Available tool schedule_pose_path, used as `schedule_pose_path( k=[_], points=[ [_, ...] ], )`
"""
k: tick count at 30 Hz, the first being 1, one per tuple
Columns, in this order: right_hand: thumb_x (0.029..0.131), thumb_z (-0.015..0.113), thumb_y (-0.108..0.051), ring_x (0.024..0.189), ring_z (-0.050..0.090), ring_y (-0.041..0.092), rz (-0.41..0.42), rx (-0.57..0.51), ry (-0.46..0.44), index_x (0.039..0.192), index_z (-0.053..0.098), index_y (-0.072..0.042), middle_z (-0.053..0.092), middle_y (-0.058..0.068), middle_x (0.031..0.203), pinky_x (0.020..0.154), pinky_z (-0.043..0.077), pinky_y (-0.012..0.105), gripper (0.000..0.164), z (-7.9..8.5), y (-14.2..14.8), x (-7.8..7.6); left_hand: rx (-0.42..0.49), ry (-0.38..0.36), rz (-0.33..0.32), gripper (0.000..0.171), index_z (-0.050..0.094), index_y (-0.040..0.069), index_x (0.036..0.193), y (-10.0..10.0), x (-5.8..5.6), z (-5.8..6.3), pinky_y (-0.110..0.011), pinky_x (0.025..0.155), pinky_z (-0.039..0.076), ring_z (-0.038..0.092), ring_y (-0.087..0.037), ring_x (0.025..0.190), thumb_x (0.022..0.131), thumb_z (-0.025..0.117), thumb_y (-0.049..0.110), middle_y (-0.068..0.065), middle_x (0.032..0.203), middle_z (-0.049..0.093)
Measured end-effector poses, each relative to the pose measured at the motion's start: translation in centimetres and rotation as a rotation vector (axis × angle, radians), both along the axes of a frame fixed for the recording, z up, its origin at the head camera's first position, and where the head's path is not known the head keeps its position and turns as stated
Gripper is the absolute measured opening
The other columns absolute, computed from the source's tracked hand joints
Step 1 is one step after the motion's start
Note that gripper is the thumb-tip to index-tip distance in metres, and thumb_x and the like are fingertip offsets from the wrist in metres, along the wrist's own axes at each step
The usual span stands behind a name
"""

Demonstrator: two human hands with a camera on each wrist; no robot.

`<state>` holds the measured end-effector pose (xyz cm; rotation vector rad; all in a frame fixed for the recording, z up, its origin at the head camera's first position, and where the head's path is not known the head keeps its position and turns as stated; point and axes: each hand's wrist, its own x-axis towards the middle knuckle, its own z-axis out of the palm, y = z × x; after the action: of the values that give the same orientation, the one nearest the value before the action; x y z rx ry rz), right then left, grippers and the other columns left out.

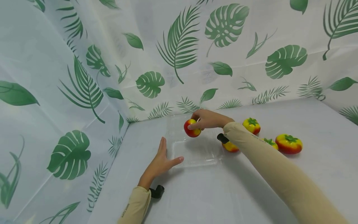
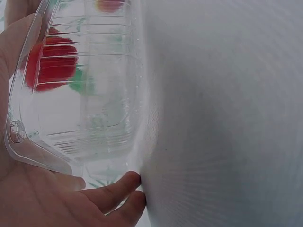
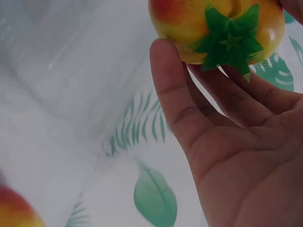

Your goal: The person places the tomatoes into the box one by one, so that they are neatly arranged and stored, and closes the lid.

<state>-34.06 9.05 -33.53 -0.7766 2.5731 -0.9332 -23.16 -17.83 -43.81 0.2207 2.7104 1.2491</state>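
Note:
A red-and-yellow persimmon (image 1: 190,130) with a green leafy calyx (image 3: 230,41) is held by my right hand (image 1: 209,119), thumb on one side and fingers on the other. It hangs over a clear plastic clamshell box (image 1: 195,163) that lies opened out on the table. My left hand (image 1: 161,162) stands at the box's left side, thumb and fingers spread and fairly straight. In the left wrist view, its fingers (image 2: 116,191) are right by the box wall (image 2: 94,137), and red fruit (image 2: 52,66) shows through the clear plastic.
Several more persimmons sit on the white table (image 1: 193,196) right of the box: one at the back (image 1: 251,125), one farther right (image 1: 289,144), others partly behind my right forearm (image 1: 268,168). A leaf-patterned curtain (image 1: 195,62) rises behind and to the left.

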Motion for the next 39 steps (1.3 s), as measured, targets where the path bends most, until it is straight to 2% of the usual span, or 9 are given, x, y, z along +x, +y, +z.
schedule_pose_path(
  k=[9, 16, 23, 30, 34, 39],
  points=[
    [0.099, 0.075, -0.032, 0.114, 0.065, 0.030, 0.030, -0.023, -0.028, 0.140, 0.061, -0.006, 0.066, 0.014, 0.131, 0.089, 0.062, 0.037, 0.050, -1.3, -3.0, 0.1, 0.017, 0.008, -0.006, 0.125, -0.002, 0.008, 0.172, -0.1, 0.0, -0.2, -0.060, 0.126, 0.021, 0.006, -0.033, 0.164, 0.091, 0.081, 0.055, -0.010, 0.180, -0.004],
    [0.101, 0.075, -0.030, 0.104, 0.068, 0.026, 0.053, -0.030, -0.018, 0.135, 0.063, -0.002, 0.068, 0.013, 0.125, 0.088, 0.063, 0.035, 0.046, -1.9, -4.6, 0.1, 0.028, 0.027, -0.024, 0.124, -0.002, 0.006, 0.172, 0.0, 0.0, -0.1, -0.057, 0.127, 0.021, 0.007, -0.032, 0.164, 0.092, 0.080, 0.054, -0.009, 0.180, -0.004],
    [0.099, 0.077, -0.027, 0.102, 0.067, 0.025, 0.065, -0.014, 0.007, 0.129, 0.064, -0.001, 0.069, 0.013, 0.120, 0.084, 0.063, 0.032, 0.042, -2.6, -6.0, 0.1, 0.033, 0.032, -0.020, 0.124, -0.002, 0.006, 0.172, 0.0, -0.1, 0.0, -0.055, 0.127, 0.021, 0.010, -0.031, 0.164, 0.093, 0.080, 0.053, -0.010, 0.180, -0.003],
    [0.099, 0.077, -0.026, 0.096, 0.065, 0.023, 0.088, 0.040, 0.097, 0.123, 0.064, 0.000, 0.070, 0.010, 0.109, 0.081, 0.061, 0.029, 0.037, -3.2, -7.7, 0.3, 0.056, 0.040, -0.029, 0.123, 0.000, 0.004, 0.172, -0.1, -0.1, -0.1, -0.054, 0.128, 0.021, 0.012, -0.032, 0.163, 0.093, 0.081, 0.052, -0.011, 0.179, -0.004],
    [0.100, 0.078, -0.027, 0.096, 0.063, 0.022, 0.087, 0.092, 0.137, 0.123, 0.064, -0.002, 0.068, 0.009, 0.109, 0.080, 0.060, 0.028, 0.036, -3.8, -8.6, 0.4, 0.068, 0.036, -0.035, 0.124, 0.000, 0.004, 0.172, 0.0, -0.1, -0.1, -0.053, 0.128, 0.020, 0.011, -0.032, 0.164, 0.092, 0.081, 0.054, -0.011, 0.179, -0.005],
    [0.099, 0.080, -0.026, 0.099, 0.062, 0.025, 0.055, 0.122, 0.110, 0.127, 0.065, -0.005, 0.061, 0.013, 0.117, 0.076, 0.062, 0.029, 0.038, -3.8, -9.2, 1.0, 0.060, 0.040, -0.034, 0.125, -0.001, 0.004, 0.172, -0.2, -0.1, -0.1, -0.052, 0.129, 0.017, 0.007, -0.030, 0.164, 0.091, 0.081, 0.054, -0.010, 0.179, -0.005]
  ],
)
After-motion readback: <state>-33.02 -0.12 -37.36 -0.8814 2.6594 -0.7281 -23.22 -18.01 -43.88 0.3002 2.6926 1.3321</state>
